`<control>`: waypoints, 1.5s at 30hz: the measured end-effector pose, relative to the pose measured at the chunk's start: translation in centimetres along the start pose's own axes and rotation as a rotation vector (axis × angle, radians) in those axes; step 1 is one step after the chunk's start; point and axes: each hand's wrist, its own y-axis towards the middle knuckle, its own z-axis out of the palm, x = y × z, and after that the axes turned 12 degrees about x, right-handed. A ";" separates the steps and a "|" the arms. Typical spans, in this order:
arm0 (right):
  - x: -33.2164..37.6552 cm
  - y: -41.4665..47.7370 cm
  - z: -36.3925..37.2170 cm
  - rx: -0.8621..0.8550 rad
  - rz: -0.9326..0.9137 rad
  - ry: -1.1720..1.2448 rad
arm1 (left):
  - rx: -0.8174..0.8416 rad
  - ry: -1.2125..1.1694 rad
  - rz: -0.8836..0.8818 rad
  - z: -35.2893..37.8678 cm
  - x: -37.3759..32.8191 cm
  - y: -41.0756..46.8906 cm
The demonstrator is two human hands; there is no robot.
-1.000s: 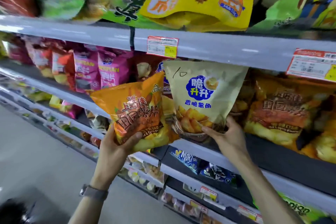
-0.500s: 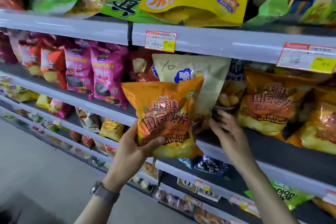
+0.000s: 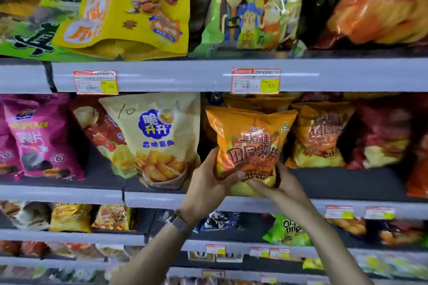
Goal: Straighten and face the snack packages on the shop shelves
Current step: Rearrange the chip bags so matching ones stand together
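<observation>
My left hand (image 3: 209, 179) wraps its thumb across the lower front of the orange chip bag (image 3: 249, 146); my right hand (image 3: 281, 188) pinches the bottom edge opposite. I see the bag upright, long axis vertical, printed face toward me, at the front lip of the middle shelf (image 3: 162, 199), just beside the beige bag (image 3: 159, 141).
</observation>
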 end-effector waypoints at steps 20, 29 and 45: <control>-2.3 -2.6 -1.1 -0.106 0.199 -0.498 | 0.114 0.160 -0.166 1.0 2.3 -2.7; -2.5 -9.7 0.0 -0.278 0.257 -0.777 | 0.146 0.455 -0.163 3.5 -0.9 -6.9; -8.3 -8.6 -15.7 -0.372 0.236 -0.869 | 0.132 0.704 -0.157 18.1 -5.5 1.7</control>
